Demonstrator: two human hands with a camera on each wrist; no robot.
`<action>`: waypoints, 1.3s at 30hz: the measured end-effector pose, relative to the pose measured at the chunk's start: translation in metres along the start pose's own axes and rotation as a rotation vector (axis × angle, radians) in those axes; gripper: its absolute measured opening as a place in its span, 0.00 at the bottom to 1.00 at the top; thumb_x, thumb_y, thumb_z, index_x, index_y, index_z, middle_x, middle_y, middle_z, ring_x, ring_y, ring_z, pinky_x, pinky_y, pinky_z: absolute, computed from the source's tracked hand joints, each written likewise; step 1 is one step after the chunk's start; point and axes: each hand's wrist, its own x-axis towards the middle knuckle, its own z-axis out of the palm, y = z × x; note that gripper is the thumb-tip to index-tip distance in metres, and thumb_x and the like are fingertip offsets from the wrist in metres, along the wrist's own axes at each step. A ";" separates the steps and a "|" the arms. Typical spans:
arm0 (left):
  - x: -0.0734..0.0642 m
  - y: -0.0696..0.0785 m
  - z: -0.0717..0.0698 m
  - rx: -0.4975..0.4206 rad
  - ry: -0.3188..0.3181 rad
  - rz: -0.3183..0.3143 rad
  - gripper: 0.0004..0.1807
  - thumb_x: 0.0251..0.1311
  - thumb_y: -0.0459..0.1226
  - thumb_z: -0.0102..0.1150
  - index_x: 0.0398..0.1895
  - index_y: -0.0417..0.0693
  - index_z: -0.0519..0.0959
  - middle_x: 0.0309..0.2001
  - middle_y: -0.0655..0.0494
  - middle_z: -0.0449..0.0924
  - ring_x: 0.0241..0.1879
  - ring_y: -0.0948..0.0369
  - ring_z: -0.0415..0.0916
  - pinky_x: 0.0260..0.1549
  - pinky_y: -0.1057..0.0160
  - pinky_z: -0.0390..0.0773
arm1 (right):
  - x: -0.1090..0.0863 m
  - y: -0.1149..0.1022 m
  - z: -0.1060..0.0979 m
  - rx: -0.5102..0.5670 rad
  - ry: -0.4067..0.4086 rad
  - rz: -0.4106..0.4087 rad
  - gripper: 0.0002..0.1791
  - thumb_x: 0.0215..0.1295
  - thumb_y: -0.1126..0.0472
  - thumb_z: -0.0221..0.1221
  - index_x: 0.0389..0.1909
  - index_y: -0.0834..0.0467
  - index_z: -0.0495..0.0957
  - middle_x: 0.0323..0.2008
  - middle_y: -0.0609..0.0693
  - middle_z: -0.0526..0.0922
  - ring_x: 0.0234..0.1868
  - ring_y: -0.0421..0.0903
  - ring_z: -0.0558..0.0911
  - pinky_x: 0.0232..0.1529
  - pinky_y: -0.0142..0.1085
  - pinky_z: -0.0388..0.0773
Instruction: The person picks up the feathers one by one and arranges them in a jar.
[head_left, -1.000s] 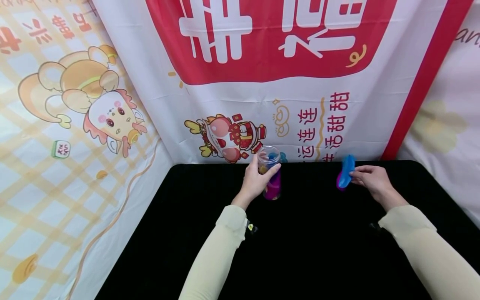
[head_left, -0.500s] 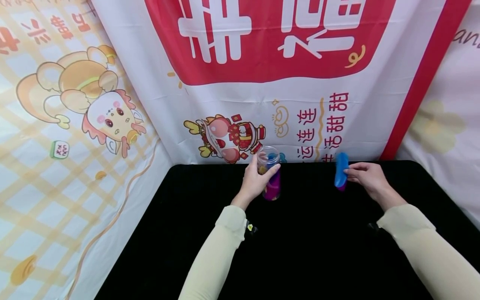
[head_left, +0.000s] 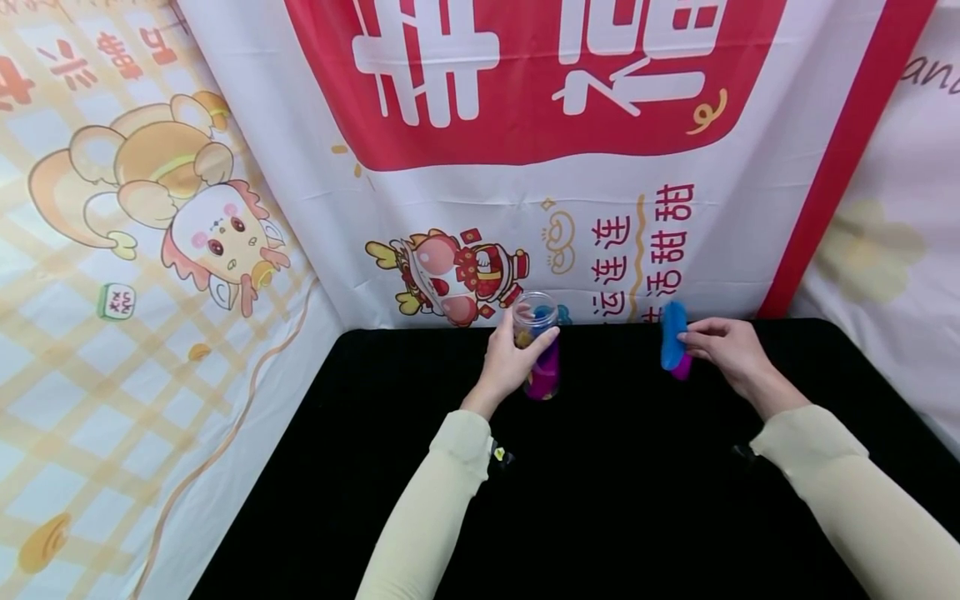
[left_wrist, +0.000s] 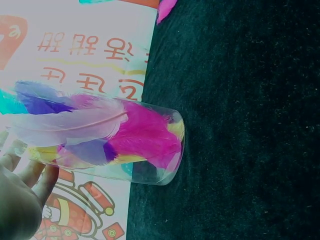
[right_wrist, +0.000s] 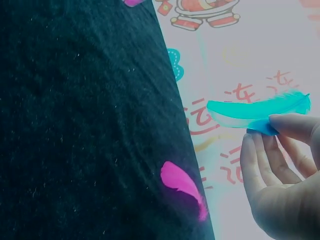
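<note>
My left hand grips a clear, open-topped jar round its upper part, fingers and thumb on its sides. Inside it, the left wrist view shows several feathers, among them a magenta feather, a pale lilac feather and bits of purple and yellow. To the right, my right hand pinches a bright blue feather between thumb and fingertips, held up near the table's back edge. Below it a loose magenta feather lies on the black cloth, partly covered by the blue one in the head view.
A black-covered table spreads in front of me. Right behind its back edge hangs a white and red printed cloth. A yellow-checked cloth borders the left side, and another pale cloth the right.
My right hand has moved a little left, carrying the blue feather across the loose magenta one and turning it more upright. My left hand and the jar have stayed in place.
</note>
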 end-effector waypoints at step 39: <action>0.001 -0.003 0.002 0.010 0.015 0.012 0.38 0.63 0.61 0.65 0.72 0.64 0.63 0.66 0.56 0.74 0.65 0.59 0.72 0.63 0.50 0.73 | -0.009 -0.045 0.023 0.066 -0.036 -0.054 0.04 0.69 0.59 0.67 0.41 0.53 0.86 0.37 0.38 0.85 0.38 0.38 0.85 0.43 0.28 0.83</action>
